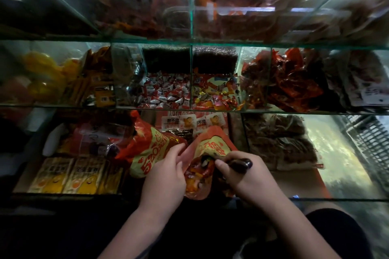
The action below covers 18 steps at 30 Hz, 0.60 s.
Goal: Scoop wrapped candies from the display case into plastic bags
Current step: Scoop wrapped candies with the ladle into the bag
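Head view: the bag (212,145) lies near centre between both hands, its long axis running near to far and its opening facing up. The left hand (166,172) pinches the left edge of the opening with curled fingers and holds it apart. The right hand (242,176) is closed round the dark handle of the scoop (242,164). The handle points right, and the scoop's head is hidden inside the opening. Wrapped pieces show inside the bag. The candies (214,94) fill two middle compartments of the case (191,109), straight to the far side of the hands. The right hand is the nearer to them. Judgement: the scoop is unloading, and the next reach runs straight far. A second bag (147,149) lies just left of the left hand.
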Each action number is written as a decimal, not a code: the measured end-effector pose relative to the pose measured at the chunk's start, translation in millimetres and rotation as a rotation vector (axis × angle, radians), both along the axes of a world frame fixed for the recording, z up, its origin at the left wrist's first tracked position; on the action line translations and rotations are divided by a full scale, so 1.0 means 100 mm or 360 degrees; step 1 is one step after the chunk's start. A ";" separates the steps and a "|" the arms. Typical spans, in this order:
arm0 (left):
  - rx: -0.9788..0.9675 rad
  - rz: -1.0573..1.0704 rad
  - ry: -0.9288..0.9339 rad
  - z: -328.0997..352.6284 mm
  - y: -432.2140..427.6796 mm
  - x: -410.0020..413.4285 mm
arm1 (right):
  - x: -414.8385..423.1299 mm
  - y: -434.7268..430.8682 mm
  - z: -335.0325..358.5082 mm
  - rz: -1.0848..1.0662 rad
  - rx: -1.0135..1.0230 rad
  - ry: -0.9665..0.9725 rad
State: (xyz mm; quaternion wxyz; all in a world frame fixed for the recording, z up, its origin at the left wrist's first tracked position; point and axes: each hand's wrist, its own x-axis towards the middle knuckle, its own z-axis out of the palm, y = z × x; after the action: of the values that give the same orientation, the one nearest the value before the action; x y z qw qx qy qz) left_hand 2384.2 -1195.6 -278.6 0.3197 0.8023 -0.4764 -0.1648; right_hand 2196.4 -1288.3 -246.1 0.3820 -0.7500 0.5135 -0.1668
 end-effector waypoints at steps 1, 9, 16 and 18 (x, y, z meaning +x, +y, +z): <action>-0.0005 0.0008 -0.0003 0.01 0.01 0.01 | -0.01 -0.02 0.02 -0.0051 0.0029 -0.0016; -0.0027 0.0004 0.0020 0.07 0.02 0.02 | -0.05 0.03 -0.08 -0.0465 0.0346 -0.0298; -0.0561 -0.0032 -0.0126 0.27 0.04 -0.04 | -0.10 0.02 -0.09 -0.0869 0.0541 -0.0641; -0.0774 -0.0179 -0.0122 0.30 0.04 -0.10 | -0.14 0.01 -0.06 -0.0970 0.0501 -0.0716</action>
State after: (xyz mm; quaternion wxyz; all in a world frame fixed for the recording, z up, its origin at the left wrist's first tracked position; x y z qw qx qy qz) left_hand 2373.8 -1191.5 -248.3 0.4754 0.6797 -0.5577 -0.0322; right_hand 2182.3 -1287.2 -252.3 0.5279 -0.4408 0.6352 -0.3515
